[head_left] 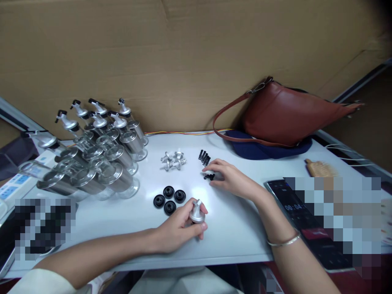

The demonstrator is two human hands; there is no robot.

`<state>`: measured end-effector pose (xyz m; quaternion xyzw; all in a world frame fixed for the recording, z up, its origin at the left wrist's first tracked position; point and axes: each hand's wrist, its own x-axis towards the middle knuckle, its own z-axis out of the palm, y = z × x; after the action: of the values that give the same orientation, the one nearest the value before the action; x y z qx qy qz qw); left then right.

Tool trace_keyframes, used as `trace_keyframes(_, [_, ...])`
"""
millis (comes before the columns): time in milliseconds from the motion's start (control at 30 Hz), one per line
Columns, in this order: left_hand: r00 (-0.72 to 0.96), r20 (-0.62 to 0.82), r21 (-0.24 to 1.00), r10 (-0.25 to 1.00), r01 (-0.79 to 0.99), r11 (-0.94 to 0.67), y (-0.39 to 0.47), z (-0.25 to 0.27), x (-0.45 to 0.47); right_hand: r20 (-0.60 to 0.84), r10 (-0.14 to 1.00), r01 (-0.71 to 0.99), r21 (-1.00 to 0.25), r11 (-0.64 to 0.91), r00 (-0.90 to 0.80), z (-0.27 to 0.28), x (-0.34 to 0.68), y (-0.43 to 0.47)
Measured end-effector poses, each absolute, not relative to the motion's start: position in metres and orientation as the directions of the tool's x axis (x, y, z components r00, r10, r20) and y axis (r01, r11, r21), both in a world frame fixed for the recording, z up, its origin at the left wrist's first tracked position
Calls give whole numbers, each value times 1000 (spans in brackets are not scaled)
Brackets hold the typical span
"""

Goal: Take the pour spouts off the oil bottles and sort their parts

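1 brown bag (pixel 280 116) rests on 1 navy cap (pixel 260 152).

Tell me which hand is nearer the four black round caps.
Left. The left hand, holding a silver spout piece, is close beside the black round caps; the right hand is farther off, to their right.

Phone (pixel 309 226), dark screen: pale digits (pixel 293 207) reading "00:04"; further figures hidden by pixelation. No other legible text.

Black discs (pixel 168 192): four. Loose silver spouts (pixel 197 217): five (one held). Spouted bottles (pixel 136 130): seven. Small black pegs (pixel 201 154): two clusters, too tiny to count. Handbag (pixel 275 112): one. Cap (pixel 260 152): one.
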<state>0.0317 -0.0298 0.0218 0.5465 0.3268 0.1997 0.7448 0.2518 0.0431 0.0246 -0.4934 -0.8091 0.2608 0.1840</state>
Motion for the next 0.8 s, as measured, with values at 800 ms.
trace_keyframes(800, [707,-258,946,659,46,321,-31,14,30,-14,941,803,-526,281,-339,27,247,42])
